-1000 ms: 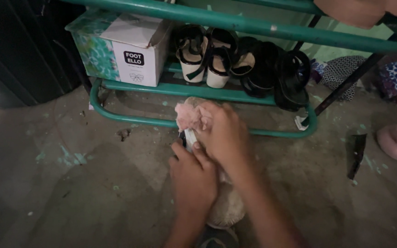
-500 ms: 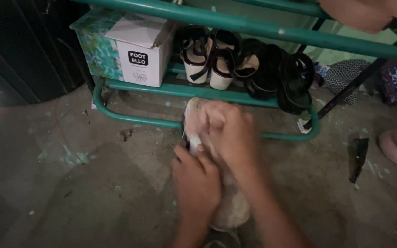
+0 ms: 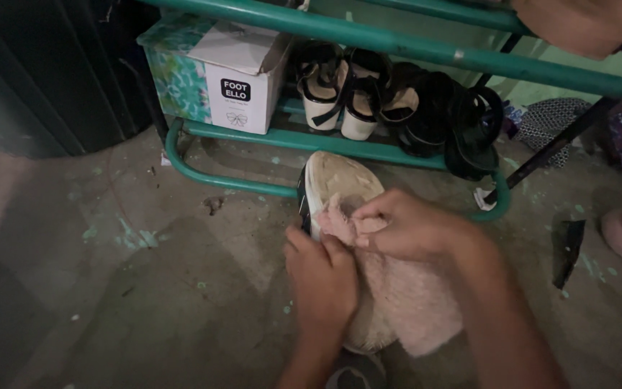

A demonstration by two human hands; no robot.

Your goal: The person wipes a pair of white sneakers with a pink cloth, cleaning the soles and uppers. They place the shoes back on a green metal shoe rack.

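The left hand [image 3: 323, 277] is gripping a shoe [image 3: 340, 189] by its side, holding it sole-up just above the concrete floor [image 3: 145, 288], in front of the bottom rail of a green shoe rack [image 3: 268, 189]. The right hand [image 3: 412, 229] is pinching a fluffy pink cloth [image 3: 404, 295] and pressing it against the dusty sole near the middle; the two hands are working close together, almost touching. To do this wiping well, the left hand should probably be keeping the shoe steady and tilted toward the eyes, while the right is bunching a clean fold of cloth under the fingertips and working in short strokes from toe to heel. Sandals [image 3: 343, 94] and a white box [image 3: 235, 79] are sitting on the rack's lowest shelf, well behind.
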